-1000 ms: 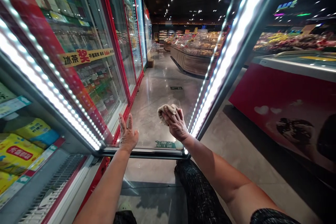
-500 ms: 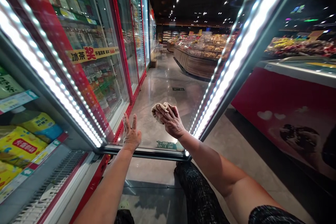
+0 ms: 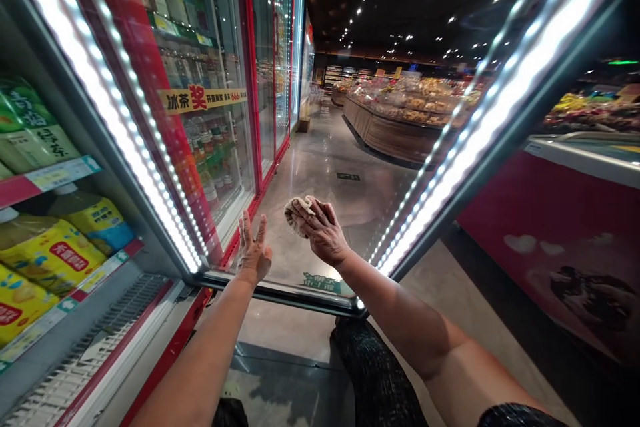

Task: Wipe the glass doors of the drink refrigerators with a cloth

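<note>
A glass cooler door (image 3: 295, 293), its frame lit by bright LED strips, stands swung out in front of me. My right hand (image 3: 325, 233) presses a crumpled beige cloth (image 3: 299, 215) against the lower middle of the glass. To its left, my left hand (image 3: 255, 253) is spread with fingers pointing up at the pane, close to the bottom frame, and holds nothing. Whether its fingertips touch the glass I cannot tell. A green sticker (image 3: 323, 282) shows low on the pane, below the right hand.
Left of me are cooler shelves with bottles in yellow wrap (image 3: 55, 247) and a white vent grille (image 3: 95, 347). Beyond the glass stand red-framed coolers (image 3: 255, 80) and a wooden display island (image 3: 385, 123). A red chest freezer (image 3: 550, 227) is on the right.
My view has turned slightly left, so the shelves and door frame sit further right. Against the glass, my right hand and the cloth have shifted a little left. My left hand keeps its place.
</note>
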`<control>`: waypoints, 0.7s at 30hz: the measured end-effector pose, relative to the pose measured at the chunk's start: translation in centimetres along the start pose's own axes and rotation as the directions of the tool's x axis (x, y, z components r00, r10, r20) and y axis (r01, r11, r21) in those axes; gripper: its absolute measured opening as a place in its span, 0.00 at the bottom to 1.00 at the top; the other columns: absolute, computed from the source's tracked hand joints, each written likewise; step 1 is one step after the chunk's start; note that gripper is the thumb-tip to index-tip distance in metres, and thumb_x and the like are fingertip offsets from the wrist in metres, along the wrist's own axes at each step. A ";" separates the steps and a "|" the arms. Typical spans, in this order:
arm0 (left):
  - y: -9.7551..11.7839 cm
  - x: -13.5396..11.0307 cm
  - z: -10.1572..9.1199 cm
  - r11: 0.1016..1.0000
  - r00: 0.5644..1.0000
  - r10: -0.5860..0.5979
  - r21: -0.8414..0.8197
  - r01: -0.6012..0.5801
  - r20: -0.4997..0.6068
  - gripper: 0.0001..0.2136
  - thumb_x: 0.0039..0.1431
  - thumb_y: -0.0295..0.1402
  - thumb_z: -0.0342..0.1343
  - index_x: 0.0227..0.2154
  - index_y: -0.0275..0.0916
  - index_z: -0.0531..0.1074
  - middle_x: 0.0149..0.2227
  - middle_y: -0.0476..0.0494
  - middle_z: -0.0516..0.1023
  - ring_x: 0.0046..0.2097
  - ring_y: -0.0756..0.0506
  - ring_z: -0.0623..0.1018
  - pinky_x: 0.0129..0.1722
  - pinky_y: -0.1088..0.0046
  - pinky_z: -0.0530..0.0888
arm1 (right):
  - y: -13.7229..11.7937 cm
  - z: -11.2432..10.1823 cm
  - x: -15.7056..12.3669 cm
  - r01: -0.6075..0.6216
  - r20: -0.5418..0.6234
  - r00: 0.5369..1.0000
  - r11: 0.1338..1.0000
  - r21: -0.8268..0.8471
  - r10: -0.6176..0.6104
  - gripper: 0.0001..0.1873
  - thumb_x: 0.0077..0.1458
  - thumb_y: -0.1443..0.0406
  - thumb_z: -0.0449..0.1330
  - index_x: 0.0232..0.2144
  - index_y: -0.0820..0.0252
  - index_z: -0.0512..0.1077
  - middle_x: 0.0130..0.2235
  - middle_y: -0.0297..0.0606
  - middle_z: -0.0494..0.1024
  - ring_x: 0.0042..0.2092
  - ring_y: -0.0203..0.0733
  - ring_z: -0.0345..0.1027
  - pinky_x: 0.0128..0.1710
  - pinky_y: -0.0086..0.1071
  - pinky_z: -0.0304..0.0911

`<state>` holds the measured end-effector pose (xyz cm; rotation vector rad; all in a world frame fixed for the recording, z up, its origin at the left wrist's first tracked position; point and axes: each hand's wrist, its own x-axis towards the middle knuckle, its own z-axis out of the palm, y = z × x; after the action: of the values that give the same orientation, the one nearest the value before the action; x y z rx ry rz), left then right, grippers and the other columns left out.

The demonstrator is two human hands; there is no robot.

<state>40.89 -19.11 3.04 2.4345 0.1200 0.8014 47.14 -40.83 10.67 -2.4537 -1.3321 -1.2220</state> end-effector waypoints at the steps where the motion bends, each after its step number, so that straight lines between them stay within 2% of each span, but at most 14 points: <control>1: 0.0 0.1 -0.1 1.000 1.000 0.003 -0.002 -0.003 -0.007 0.43 0.53 0.21 0.56 0.73 0.42 0.50 0.76 0.41 0.26 0.75 0.31 0.33 0.72 0.45 0.49 | 0.1 -0.1 0.4 -0.021 -0.012 1.000 1.000 -0.005 0.021 0.34 0.63 0.74 0.52 0.69 0.49 0.62 0.71 0.33 0.62 0.75 0.45 0.41 0.74 0.47 0.35; 6: -0.6 0.9 -0.5 1.000 0.999 -0.007 0.008 0.007 -0.040 0.42 0.55 0.22 0.55 0.73 0.40 0.48 0.75 0.39 0.18 0.75 0.30 0.33 0.72 0.45 0.52 | -0.1 -0.1 1.9 -0.125 -0.080 0.989 0.992 -0.024 0.122 0.33 0.63 0.73 0.52 0.69 0.52 0.61 0.71 0.37 0.61 0.75 0.48 0.40 0.74 0.50 0.34; 9: -1.0 1.1 -0.4 0.999 0.998 0.043 0.006 -0.043 -0.049 0.43 0.55 0.21 0.54 0.73 0.43 0.46 0.74 0.42 0.15 0.74 0.31 0.30 0.72 0.46 0.49 | -0.9 0.7 1.9 -0.018 -0.038 0.999 1.000 -0.008 0.017 0.33 0.64 0.73 0.52 0.69 0.51 0.62 0.71 0.34 0.62 0.75 0.46 0.42 0.74 0.47 0.35; 12: -1.3 1.0 -0.4 0.997 0.995 0.072 -0.012 -0.073 -0.063 0.44 0.54 0.19 0.54 0.74 0.46 0.46 0.74 0.44 0.15 0.75 0.32 0.30 0.72 0.45 0.49 | -1.2 1.0 2.8 0.087 0.024 0.996 0.996 0.015 -0.087 0.32 0.65 0.73 0.52 0.69 0.50 0.62 0.71 0.32 0.60 0.75 0.44 0.44 0.74 0.44 0.36; 14: -1.4 0.9 -0.4 0.997 0.996 0.071 -0.013 -0.072 -0.060 0.45 0.54 0.19 0.54 0.73 0.47 0.46 0.75 0.44 0.17 0.75 0.32 0.31 0.72 0.46 0.50 | -1.2 0.7 4.1 0.079 0.019 0.997 0.997 0.016 -0.079 0.31 0.66 0.72 0.51 0.69 0.50 0.61 0.72 0.32 0.59 0.75 0.44 0.43 0.75 0.45 0.36; 18: -1.5 0.9 -0.5 0.998 0.996 0.063 -0.013 -0.064 -0.062 0.45 0.54 0.20 0.55 0.74 0.46 0.45 0.75 0.41 0.21 0.75 0.32 0.33 0.72 0.45 0.52 | -1.7 0.6 6.2 -0.017 -0.031 0.999 1.000 0.008 0.017 0.31 0.66 0.71 0.51 0.69 0.50 0.60 0.73 0.34 0.55 0.76 0.46 0.37 0.75 0.49 0.33; 21: -1.7 0.8 -0.5 0.998 0.997 0.045 -0.039 -0.047 -0.063 0.45 0.54 0.19 0.55 0.73 0.46 0.46 0.75 0.41 0.19 0.75 0.32 0.35 0.71 0.47 0.54 | -2.6 1.6 6.0 0.027 -0.008 1.000 0.999 0.029 -0.026 0.31 0.66 0.70 0.53 0.69 0.51 0.62 0.72 0.35 0.57 0.76 0.45 0.39 0.75 0.48 0.34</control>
<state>41.41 -17.22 2.91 2.3831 0.0710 0.8921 47.97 -34.60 13.03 -2.4171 -1.3750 -1.2074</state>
